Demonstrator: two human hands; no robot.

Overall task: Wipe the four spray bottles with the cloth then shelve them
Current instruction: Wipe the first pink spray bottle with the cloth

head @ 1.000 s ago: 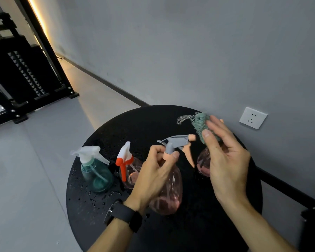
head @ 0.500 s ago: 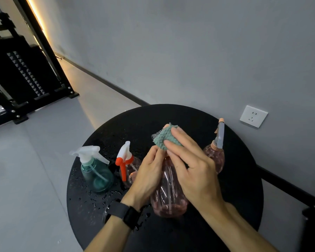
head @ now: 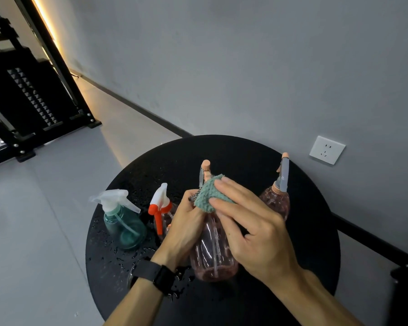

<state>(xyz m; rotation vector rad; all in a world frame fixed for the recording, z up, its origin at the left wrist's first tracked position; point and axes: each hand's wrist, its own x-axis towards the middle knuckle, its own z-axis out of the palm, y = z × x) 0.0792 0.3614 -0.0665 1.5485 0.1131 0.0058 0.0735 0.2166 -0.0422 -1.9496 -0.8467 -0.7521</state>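
While the left hand (head: 186, 228) grips the pink bottle (head: 213, 252) steady, right hand (head: 257, 234) fingers (head: 236, 196), slightly spread, press the cloth (head: 206, 196) against its neck.

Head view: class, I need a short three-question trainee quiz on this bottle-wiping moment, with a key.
1. True or false: the right hand presses the green cloth against the pink bottle being held.
2. Which bottle stands farthest left on the round black table?
A. the teal bottle
B. the red-trigger bottle
C. the second pink bottle
3. Fill in: the left hand wears a black ____ at the wrist.

Key: 1 true; 2 A; 3 watch.
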